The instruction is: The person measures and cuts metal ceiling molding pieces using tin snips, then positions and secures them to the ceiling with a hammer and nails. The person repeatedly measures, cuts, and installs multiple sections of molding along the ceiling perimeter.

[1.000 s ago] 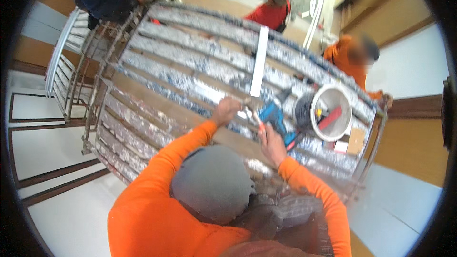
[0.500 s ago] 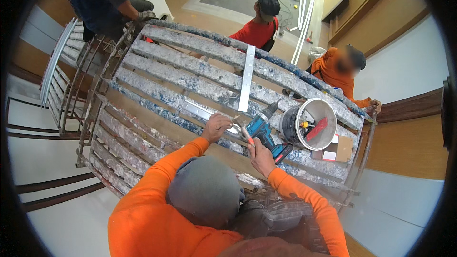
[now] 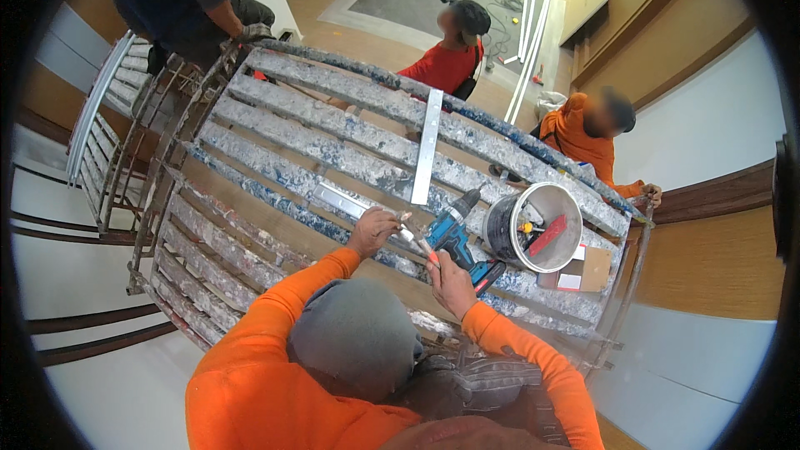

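Note:
My left hand (image 3: 372, 231) is closed, its fingers pinched on a silver metal strip (image 3: 340, 198) that lies on the paint-spattered slatted platform (image 3: 275, 168). Close by, my right hand (image 3: 452, 283) grips a slim tool with an orange part (image 3: 432, 256), its tip pointing toward the strip's near end. The tool's exact kind is hard to make out. Just beyond my right hand a blue and black cordless drill (image 3: 450, 235) lies on the slats. A second flat metal strip (image 3: 428, 147) rests across them farther off.
A bucket (image 3: 550, 225) holding a red-handled tool and small items stands right of the drill, beside a piece of cardboard (image 3: 594, 270). Co-workers in red (image 3: 446, 67), in orange (image 3: 583, 137) and in dark clothes (image 3: 171, 0) are around the platform. White lengths (image 3: 531, 50) lie on the floor beyond.
The view has shifted slightly. My hands stay close together at the strip, with the tool's tip still near its end. The co-worker in red has turned the head.

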A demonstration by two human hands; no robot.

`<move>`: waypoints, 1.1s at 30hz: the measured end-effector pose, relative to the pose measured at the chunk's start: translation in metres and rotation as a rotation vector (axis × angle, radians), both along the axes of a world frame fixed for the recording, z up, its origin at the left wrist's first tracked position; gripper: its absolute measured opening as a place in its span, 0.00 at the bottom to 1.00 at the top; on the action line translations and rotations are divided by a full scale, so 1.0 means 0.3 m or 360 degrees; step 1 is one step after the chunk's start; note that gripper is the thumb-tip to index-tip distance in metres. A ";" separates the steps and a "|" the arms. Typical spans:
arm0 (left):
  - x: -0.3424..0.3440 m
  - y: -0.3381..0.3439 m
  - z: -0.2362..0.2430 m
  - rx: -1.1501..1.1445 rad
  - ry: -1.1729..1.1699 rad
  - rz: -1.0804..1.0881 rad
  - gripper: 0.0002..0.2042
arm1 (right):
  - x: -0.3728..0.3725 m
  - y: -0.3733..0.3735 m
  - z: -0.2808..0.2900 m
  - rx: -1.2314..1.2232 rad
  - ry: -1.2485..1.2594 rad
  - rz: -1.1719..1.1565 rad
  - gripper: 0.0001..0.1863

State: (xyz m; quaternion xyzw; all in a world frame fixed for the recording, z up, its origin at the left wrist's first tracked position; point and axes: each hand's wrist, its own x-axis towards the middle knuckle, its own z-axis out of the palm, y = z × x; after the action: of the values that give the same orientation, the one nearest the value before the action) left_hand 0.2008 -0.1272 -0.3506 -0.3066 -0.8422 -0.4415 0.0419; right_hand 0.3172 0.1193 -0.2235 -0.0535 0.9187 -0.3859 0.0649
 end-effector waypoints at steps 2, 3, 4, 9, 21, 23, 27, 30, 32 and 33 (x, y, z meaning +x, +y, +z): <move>0.004 0.005 0.002 0.0007 0.0006 0.0030 0.07 | 0.004 0.004 -0.016 0.0013 -0.0021 0.0006 0.14; 0.007 0.009 0.003 0.0010 0.0004 0.0042 0.07 | 0.003 0.007 -0.018 0.0020 -0.0037 0.0006 0.14; 0.003 0.013 0.003 0.0014 0.0002 0.0052 0.06 | 0.000 0.013 -0.020 0.0035 -0.0081 -0.0006 0.14; -0.001 0.001 -0.046 0.0124 0.0092 0.0023 0.06 | 0.001 0.023 -0.020 -0.0069 -0.0161 -0.0096 0.13; 0.010 0.010 -0.016 0.0112 0.0035 0.0144 0.04 | -0.006 0.048 -0.001 -0.0194 -0.0125 -0.0341 0.12; 0.008 0.016 -0.016 0.0123 0.0053 0.0152 0.05 | -0.006 0.047 -0.008 -0.0207 -0.0119 -0.0370 0.12; 0.010 0.014 -0.008 0.0062 0.0061 0.0201 0.05 | -0.015 0.044 0.009 -0.0204 -0.0193 -0.0389 0.13; 0.007 0.010 -0.012 0.0114 0.0056 0.0194 0.06 | -0.015 0.043 -0.001 -0.0195 -0.0189 -0.0381 0.14; 0.014 0.011 -0.009 0.0094 0.0036 0.0192 0.06 | -0.010 0.044 -0.001 -0.0185 -0.0181 -0.0367 0.15; 0.012 0.010 -0.004 0.0081 0.0028 0.0192 0.06 | -0.008 0.042 0.001 -0.0183 -0.0176 -0.0359 0.15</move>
State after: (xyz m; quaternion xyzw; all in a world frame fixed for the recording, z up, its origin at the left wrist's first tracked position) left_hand 0.2045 -0.1243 -0.3518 -0.2581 -0.8472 -0.4567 0.0837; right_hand 0.3148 0.1318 -0.2233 0.0678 0.8903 -0.4452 0.0684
